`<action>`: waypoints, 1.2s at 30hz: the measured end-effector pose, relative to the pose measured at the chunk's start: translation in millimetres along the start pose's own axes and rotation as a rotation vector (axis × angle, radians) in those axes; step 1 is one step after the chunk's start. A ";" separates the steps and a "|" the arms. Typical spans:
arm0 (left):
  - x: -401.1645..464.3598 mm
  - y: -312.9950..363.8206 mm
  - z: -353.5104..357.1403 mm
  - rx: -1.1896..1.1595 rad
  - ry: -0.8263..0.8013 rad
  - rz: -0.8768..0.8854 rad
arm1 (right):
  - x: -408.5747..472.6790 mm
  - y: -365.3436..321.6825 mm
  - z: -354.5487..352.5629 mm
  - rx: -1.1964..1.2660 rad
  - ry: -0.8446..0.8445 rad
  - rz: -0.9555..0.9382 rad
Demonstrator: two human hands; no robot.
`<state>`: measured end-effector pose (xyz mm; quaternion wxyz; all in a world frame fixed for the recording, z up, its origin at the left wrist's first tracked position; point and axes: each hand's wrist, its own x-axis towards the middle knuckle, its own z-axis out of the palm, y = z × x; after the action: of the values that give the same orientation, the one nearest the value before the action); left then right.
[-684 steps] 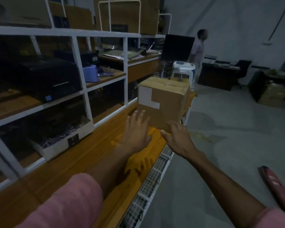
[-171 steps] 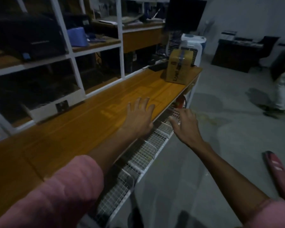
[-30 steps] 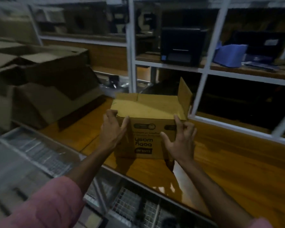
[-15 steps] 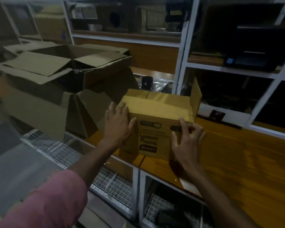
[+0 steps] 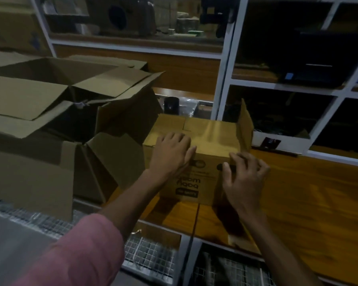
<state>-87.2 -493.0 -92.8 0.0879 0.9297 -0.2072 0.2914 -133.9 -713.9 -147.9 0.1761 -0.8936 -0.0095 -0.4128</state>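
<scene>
Small box: one small box stands on the wooden bench, close to its near edge, printed face toward the person.
Left hand: the left hand grips the near-left top corner, fingers bent over the folded top and thumb along the front edge.
Right hand: the right hand holds the near-right corner, fingers curled round it and thumb on the front face.
Step in hand: probably closing the top.
Doing it well: keep the left hand pressing the folded flaps flat. Free the right hand to fold down the upright flap. Keep the box square and clear of the bench edge so it cannot tip off.
Flaps, counted: one stands upright on the right side; two seem to lie flat, with a seam between them.
Big cartons: open cartons sit just left of the small box. There may be two, but the overlapping flaps hide the count.
Other things: one black machine sits on the shelf behind.
</scene>
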 end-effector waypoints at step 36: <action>47.0 9.4 -16.2 -0.011 -0.543 0.130 | 60.1 -51.0 -80.3 -0.631 -0.456 0.384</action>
<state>-64.5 -512.6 -52.0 0.0155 0.9580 -0.2842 0.0356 -161.6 -699.7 -39.7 -0.0389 -0.9575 0.2449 -0.1471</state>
